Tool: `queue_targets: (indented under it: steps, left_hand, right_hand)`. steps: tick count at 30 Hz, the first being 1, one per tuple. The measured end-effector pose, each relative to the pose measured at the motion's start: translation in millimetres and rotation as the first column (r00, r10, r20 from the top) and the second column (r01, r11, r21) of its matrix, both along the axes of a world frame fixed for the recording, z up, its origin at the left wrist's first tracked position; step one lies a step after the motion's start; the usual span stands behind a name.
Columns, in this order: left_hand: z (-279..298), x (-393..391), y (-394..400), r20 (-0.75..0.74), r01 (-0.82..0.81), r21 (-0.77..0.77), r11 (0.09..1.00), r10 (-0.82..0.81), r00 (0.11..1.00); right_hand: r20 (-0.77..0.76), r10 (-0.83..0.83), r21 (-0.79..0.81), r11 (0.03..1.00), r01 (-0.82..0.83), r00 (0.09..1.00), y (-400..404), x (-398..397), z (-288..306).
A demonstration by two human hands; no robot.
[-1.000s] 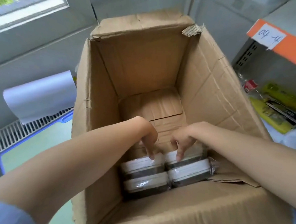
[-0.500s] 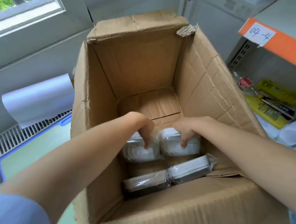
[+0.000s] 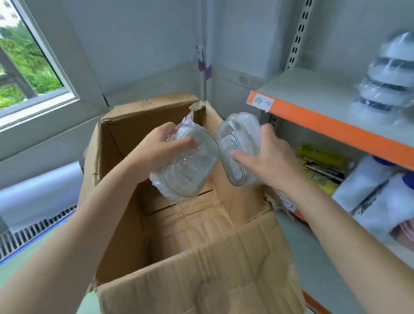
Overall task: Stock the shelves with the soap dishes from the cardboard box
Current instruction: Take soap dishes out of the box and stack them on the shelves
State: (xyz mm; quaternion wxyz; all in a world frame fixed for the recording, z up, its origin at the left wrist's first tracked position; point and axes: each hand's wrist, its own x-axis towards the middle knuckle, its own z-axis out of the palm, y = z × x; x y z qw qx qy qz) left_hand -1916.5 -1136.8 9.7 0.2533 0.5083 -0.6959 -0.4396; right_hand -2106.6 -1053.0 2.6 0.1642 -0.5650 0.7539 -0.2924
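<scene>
Soap dishes (image 3: 189, 168), probably wrapped, in hands (image 3: 267, 157)

Orange-edged shelf (image 3: 319, 95), stacked wrapped soap dishes (image 3: 389, 80) on it

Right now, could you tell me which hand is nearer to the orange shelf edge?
Right. The right hand holds its soap dish close beside the orange shelf edge; the left hand is farther away, over the cardboard box.

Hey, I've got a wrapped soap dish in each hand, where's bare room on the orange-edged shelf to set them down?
The orange-edged shelf is bare from its labelled left end across to the stack of wrapped dishes on the right; that stretch, nearest your right hand, looks roomiest. The shelf below is crowded: yellow packets and white blue-capped bottles fill it.
</scene>
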Motion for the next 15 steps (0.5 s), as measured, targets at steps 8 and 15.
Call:
queue_targets:
  steps: [8, 15]
  left_hand:
    - [11, -107, 130, -0.429, 0.036, 0.267, 0.963, 0.086, 0.899]
    - [-16, -209, 254, -0.492, 0.277, 0.437, 0.856, -0.030, 0.870]
  right_hand:
    - [0.726, -0.130, -0.198, 0.901, 0.386, 0.675, 150, -88, -1]
    - [0.851, -0.276, -0.058, 0.797, 0.601, 0.448, 318, -166, -31]
